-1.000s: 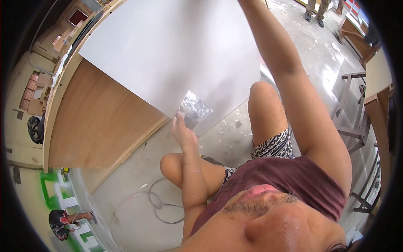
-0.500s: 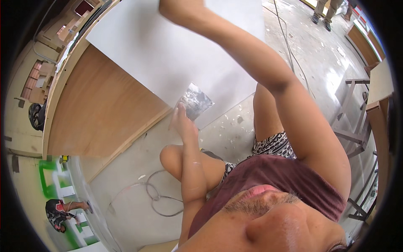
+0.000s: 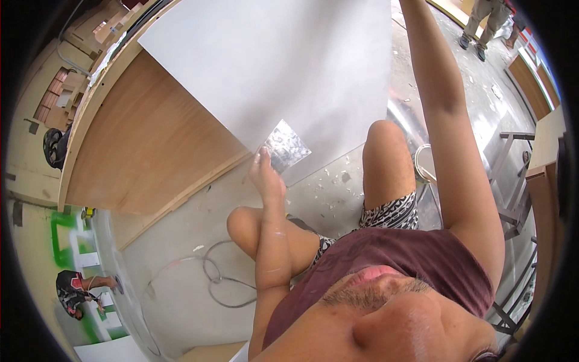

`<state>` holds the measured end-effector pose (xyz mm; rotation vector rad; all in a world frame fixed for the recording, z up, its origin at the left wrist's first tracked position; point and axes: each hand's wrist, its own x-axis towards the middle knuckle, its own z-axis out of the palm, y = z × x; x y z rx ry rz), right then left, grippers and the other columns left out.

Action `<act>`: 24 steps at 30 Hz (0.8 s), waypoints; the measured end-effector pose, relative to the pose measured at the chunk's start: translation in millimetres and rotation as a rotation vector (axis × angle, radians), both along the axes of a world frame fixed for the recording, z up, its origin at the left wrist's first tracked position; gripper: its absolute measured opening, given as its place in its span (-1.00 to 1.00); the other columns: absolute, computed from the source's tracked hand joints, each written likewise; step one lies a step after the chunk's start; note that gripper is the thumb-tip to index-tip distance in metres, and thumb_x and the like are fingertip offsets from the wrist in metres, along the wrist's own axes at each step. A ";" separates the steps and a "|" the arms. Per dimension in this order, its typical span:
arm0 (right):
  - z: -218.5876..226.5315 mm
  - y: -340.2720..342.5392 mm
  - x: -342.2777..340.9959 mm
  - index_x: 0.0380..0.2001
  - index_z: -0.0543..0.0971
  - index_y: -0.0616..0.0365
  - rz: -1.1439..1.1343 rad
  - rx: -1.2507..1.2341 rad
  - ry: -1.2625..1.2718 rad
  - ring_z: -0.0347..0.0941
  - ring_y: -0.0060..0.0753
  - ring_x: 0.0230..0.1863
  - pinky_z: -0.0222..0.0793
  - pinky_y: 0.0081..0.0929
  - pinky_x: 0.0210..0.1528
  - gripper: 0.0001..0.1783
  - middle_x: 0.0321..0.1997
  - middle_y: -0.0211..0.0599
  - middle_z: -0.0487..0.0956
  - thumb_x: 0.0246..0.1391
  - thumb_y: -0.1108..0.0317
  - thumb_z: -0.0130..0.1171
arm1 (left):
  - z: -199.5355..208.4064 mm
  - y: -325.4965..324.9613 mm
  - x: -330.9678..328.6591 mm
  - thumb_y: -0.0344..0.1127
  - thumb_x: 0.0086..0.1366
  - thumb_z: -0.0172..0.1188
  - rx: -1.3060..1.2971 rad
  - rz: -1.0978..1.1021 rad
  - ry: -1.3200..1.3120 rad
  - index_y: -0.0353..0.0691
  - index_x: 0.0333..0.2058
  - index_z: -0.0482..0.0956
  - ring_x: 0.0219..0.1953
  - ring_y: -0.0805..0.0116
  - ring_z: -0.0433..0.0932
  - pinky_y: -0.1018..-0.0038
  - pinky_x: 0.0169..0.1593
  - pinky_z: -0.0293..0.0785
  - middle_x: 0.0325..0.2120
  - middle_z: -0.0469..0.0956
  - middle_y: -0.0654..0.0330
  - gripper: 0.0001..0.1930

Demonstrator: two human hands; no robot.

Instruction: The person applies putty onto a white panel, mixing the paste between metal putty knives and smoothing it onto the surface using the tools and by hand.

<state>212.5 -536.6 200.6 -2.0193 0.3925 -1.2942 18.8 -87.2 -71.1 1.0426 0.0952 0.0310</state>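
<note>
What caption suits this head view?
Left hand holds a shiny plate by a white panel; right arm extends out of frame.

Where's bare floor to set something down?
Floor between wooden panel and looped hose or cable, bar a pale scrap. Crowded: debris between the knees; container beside right knee; left hand, silvery plate at corner of white sheet.

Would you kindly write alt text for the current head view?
The person's left hand holds a shiny, square, silvery plate before a large white sheet, which overlaps a brown wooden panel; the right hand is out of frame. A looped cable or hose lies on the floor.
</note>
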 end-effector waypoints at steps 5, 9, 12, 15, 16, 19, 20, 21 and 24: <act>3.9 42.7 6.2 -0.26 0.68 0.23 -0.075 -0.055 0.098 0.63 0.07 -0.15 0.49 -0.15 -0.07 -0.68 -0.27 0.14 0.67 0.04 0.24 0.11 | -10.4 6.9 3.2 -0.32 0.47 0.00 0.014 0.021 -0.004 -0.57 0.05 0.47 0.01 0.34 0.51 0.43 0.14 0.37 -0.04 0.56 0.04 -0.63; 8.8 107.6 -2.4 -0.11 0.66 0.12 -0.131 -0.178 0.079 0.61 0.11 -0.08 0.48 -0.12 0.02 -0.67 -0.20 0.10 0.67 0.09 0.31 0.05 | -11.9 4.5 1.7 -0.32 0.47 0.01 0.011 -0.009 -0.003 -0.56 0.05 0.47 0.03 0.35 0.49 0.44 0.16 0.34 -0.03 0.55 0.07 -0.63; 12.8 188.7 -25.3 -0.08 0.61 0.11 0.025 -0.179 0.076 0.60 0.08 -0.05 0.50 -0.09 0.02 -0.66 -0.16 0.10 0.66 0.10 0.38 0.00 | -8.3 8.5 0.2 -0.34 0.49 -0.01 0.019 0.027 -0.025 -0.50 0.04 0.47 -0.06 0.32 0.58 0.39 0.02 0.54 -0.08 0.56 0.07 -0.68; 8.2 240.5 -22.9 -0.19 0.59 0.18 -0.044 -0.308 0.129 0.60 0.14 -0.10 0.52 0.00 -0.09 -0.74 -0.25 0.11 0.65 0.09 0.42 -0.02 | -4.3 7.1 -1.5 -0.33 0.49 0.00 -0.004 -0.009 -0.038 -0.49 0.03 0.47 -0.07 0.33 0.57 0.39 0.03 0.52 -0.08 0.56 0.08 -0.68; 1.9 252.2 -20.0 -0.21 0.57 0.18 -0.077 -0.358 0.098 0.60 0.14 -0.12 0.53 0.02 -0.13 -0.76 -0.27 0.10 0.65 0.09 0.43 -0.02 | -4.8 5.5 -0.6 -0.33 0.49 0.00 -0.007 -0.014 -0.038 -0.49 0.03 0.47 -0.07 0.33 0.57 0.39 0.03 0.52 -0.08 0.56 0.08 -0.68; -12.8 294.4 -18.9 -0.18 0.57 0.20 0.004 -0.411 0.034 0.61 0.04 -0.15 0.56 -0.04 -0.19 -0.77 -0.31 0.01 0.65 0.12 0.45 -0.01 | -6.1 7.3 -0.1 -0.31 0.49 0.00 0.001 -0.016 -0.047 -0.49 0.02 0.48 -0.08 0.33 0.57 0.41 0.03 0.51 -0.08 0.56 0.09 -0.68; -16.7 307.2 -20.7 -0.16 0.57 0.21 0.035 -0.428 0.041 0.62 0.01 -0.15 0.57 -0.07 -0.21 -0.75 -0.32 -0.01 0.65 0.12 0.45 0.00 | -5.7 7.6 0.5 -0.31 0.49 0.01 0.004 -0.013 -0.051 -0.48 0.02 0.48 -0.08 0.33 0.57 0.41 0.03 0.51 -0.08 0.56 0.09 -0.68; -23.2 322.1 -21.5 -0.13 0.57 0.21 0.028 -0.464 0.013 0.62 -0.02 -0.15 0.58 -0.11 -0.23 -0.73 -0.32 -0.03 0.65 0.12 0.46 0.02 | -5.3 8.8 1.1 -0.31 0.48 0.01 0.014 -0.003 -0.051 -0.47 0.02 0.49 -0.08 0.34 0.57 0.41 0.03 0.51 -0.08 0.56 0.09 -0.68; -38.6 347.6 -32.1 -0.05 0.60 0.22 0.061 -0.593 -0.050 0.65 -0.06 -0.27 0.59 -0.25 -0.25 -0.66 -0.29 -0.07 0.68 0.09 0.50 0.05 | 1.4 0.7 3.6 -0.31 0.48 0.02 0.043 0.010 -0.038 -0.44 0.03 0.49 -0.07 0.33 0.57 0.39 0.03 0.51 -0.08 0.56 0.09 -0.69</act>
